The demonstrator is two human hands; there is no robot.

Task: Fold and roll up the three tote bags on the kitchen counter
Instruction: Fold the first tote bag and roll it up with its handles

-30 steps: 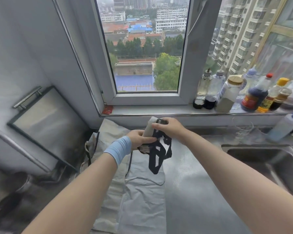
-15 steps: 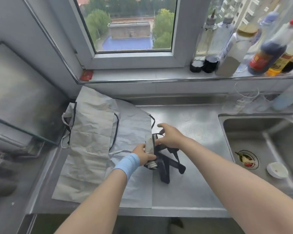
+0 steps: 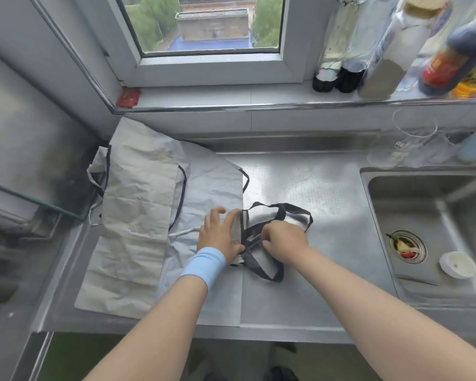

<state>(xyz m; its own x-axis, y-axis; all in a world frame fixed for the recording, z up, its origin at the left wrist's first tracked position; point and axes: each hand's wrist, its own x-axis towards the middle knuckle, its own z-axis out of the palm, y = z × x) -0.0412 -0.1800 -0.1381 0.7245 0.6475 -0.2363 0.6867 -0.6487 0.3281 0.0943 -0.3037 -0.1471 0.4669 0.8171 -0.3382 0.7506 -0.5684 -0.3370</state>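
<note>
A rolled-up tote bag [image 3: 238,229] lies on the steel counter [image 3: 327,193], its black straps [image 3: 289,213] looping out to the right. My left hand [image 3: 221,235], with a blue wristband, presses down on the roll with fingers spread. My right hand [image 3: 282,242] is closed on the black straps just right of the roll. Two flat tote bags lie to the left: a cream one [image 3: 138,215] overlapping a pale grey one [image 3: 212,185], both with dark trim. The roll rests partly on the grey bag.
A sink [image 3: 429,215] with a small white dish [image 3: 457,264] sits at the right. Sauce bottles [image 3: 445,59] and jars line the window sill. A clear glass [image 3: 412,133] stands behind the sink. A glass-topped stove [image 3: 25,160] borders the bags on the left.
My hands brought the rolled bag down from in front of the window onto the counter. The left hand went from gripping the roll to pressing on it, and the view tilted downward.
</note>
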